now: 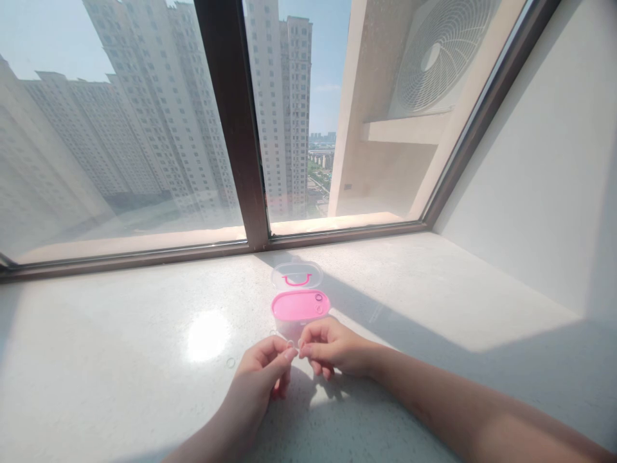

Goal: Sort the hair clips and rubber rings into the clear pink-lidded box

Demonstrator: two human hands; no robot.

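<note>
Pale ring [290, 342], small and thin, sits at the fingertips of the left hand [264, 365], just on the near side of a pink-topped box [294, 305]. Tall buildings [159, 96] rise outside a window [231, 122] with a dark brown frame [255, 215], and a white fan grille [456, 51] shows at the far right. A white wall [525, 167] stands on the right. Below the window spreads a pale speckled windowsill [120, 360], sunlit, with shadow across its right part. Over it the two bare hands nearly meet: the left pinches the ring between thumb and finger, while the right hand [342, 347] has its thumb and finger drawn narrow beside it; whether it holds a ring of its own, I cannot tell. Just beyond, the oval box stands partly hidden by the right hand, and on its far side is a clear lid [297, 269] with a pink handle [297, 284]. Smallest come a dark ring [316, 298] and a pink ring [317, 310] on the right end of the box top, and a faint ring [227, 363] on the windowsill, left of the left hand
</note>
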